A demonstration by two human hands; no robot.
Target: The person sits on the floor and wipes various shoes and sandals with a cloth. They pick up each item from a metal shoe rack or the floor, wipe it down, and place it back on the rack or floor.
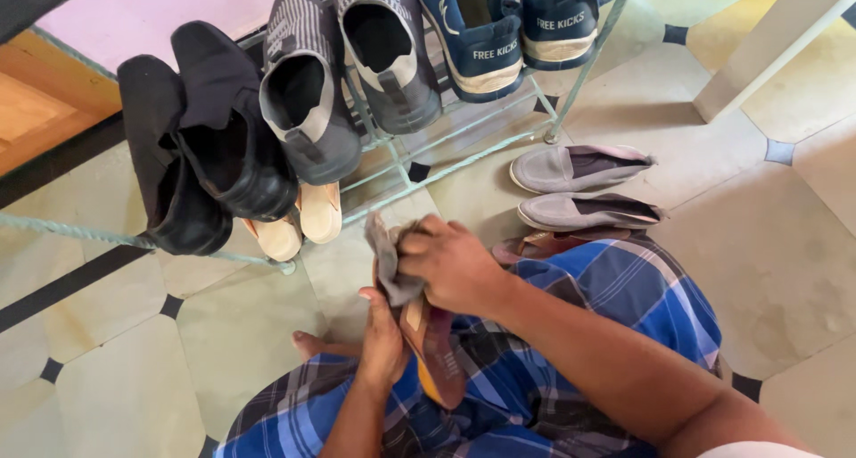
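In the head view my left hand (383, 338) grips a brown sandal (435, 351) from its left side, holding it over my lap. My right hand (455, 264) is closed on a grey cloth (385, 255) and presses it against the sandal's upper end. Both hands sit above my blue checked wrap (624, 280). The sandal's front end is hidden under the cloth and my right hand.
A metal shoe rack (446, 146) stands ahead with black shoes (209, 137), grey striped shoes (343, 74) and navy sneakers (513, 25). Tan shoes (303, 222) sit on its lower level. Grey slip-ons (580, 190) lie on the tiled floor (767, 244) to the right. My bare foot (308, 342) rests lower left.
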